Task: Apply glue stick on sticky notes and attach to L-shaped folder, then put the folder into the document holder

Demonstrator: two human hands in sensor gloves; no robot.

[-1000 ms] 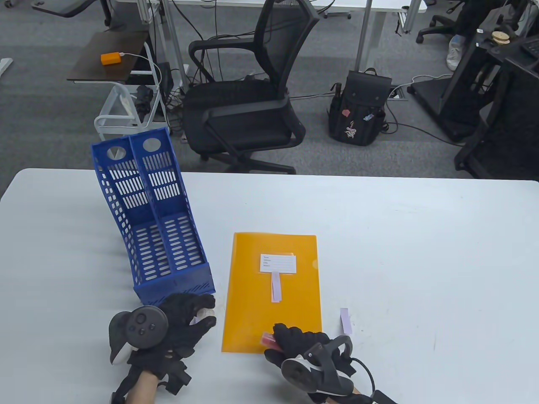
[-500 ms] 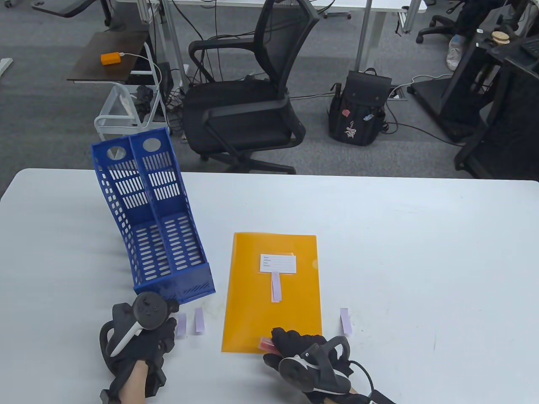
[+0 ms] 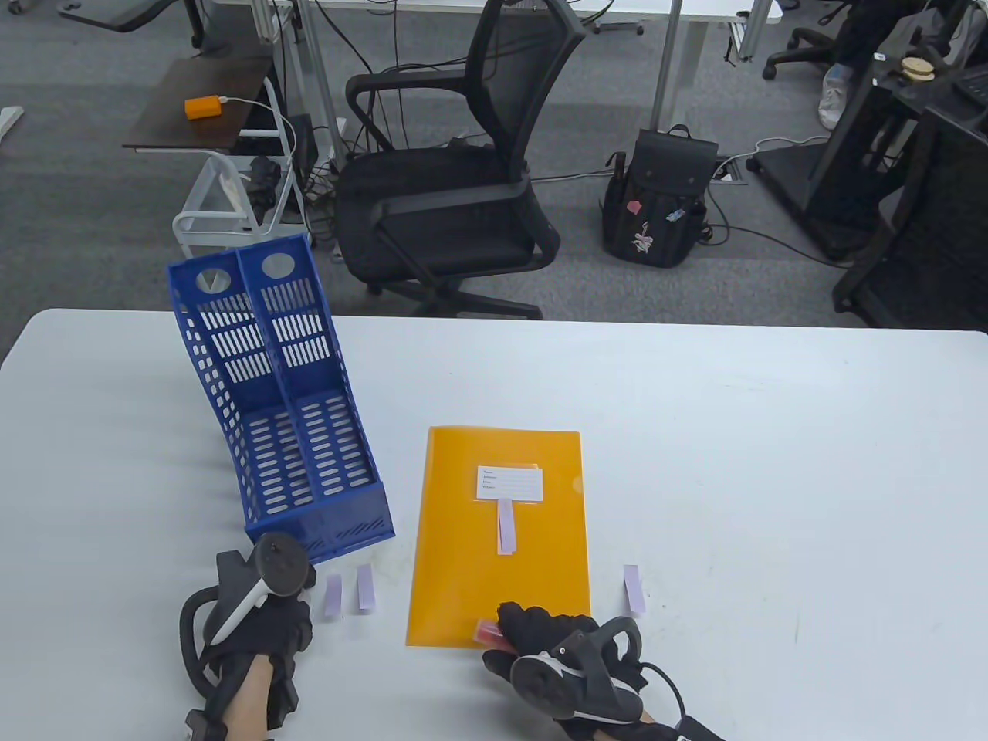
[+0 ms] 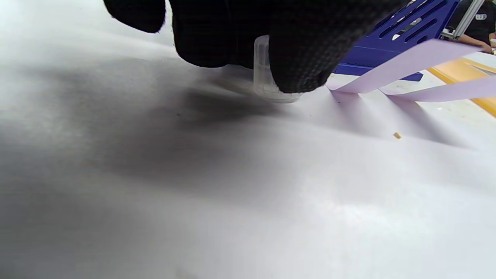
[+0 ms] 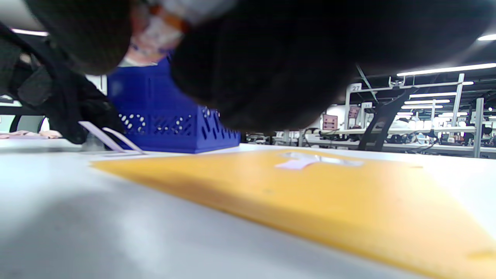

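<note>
An orange L-shaped folder (image 3: 502, 556) lies flat mid-table, with a white label (image 3: 509, 482) and one lilac sticky note (image 3: 506, 526) on it. My right hand (image 3: 532, 629) rests on the folder's near edge and grips a red glue stick (image 3: 488, 631), seen blurred in the right wrist view (image 5: 162, 27). My left hand (image 3: 266, 614) sits on the table left of two loose sticky notes (image 3: 349, 593) and pinches a clear glue stick cap (image 4: 267, 83) against the tabletop. The blue document holder (image 3: 285, 417) stands just behind the left hand.
Another lilac sticky note (image 3: 633, 588) lies right of the folder. The white table (image 3: 772, 463) stretches bare to the right. A black office chair (image 3: 455, 185) and a backpack (image 3: 656, 201) stand on the floor behind the far edge.
My left hand drew back to the left and nearer me, uncovering the two sticky notes beside the folder. The right hand with the glue stick barely moved.
</note>
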